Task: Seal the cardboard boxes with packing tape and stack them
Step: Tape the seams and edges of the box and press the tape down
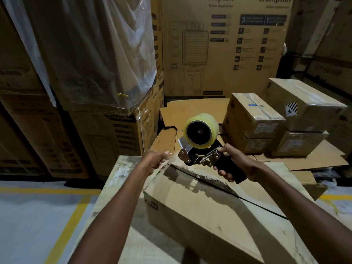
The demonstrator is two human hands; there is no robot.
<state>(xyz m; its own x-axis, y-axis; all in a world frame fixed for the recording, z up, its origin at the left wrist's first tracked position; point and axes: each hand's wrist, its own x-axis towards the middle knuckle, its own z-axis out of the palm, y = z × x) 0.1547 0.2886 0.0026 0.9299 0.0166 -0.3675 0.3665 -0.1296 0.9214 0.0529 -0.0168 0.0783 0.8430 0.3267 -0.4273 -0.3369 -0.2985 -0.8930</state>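
A brown cardboard box (pixel 207 212) lies tilted in front of me on a larger, worn box (pixel 122 168). Its top flaps meet along a dark seam that runs diagonally. My right hand (pixel 236 164) grips the black handle of a tape dispenser (pixel 200 149) loaded with a clear, yellowish tape roll (pixel 201 130). The dispenser's front roller sits at the far end of the seam. My left hand (pixel 155 161) pinches the box's far corner beside the dispenser, fingers closed on the cardboard edge.
Several small sealed boxes (pixel 253 119) are stacked at the right on flattened cardboard (pixel 194 109). Tall printed cartons (pixel 224 46) wall off the back. Plastic-wrapped cartons (pixel 91 54) rise at the left. Grey floor with yellow lines (pixel 62 233) lies at the lower left.
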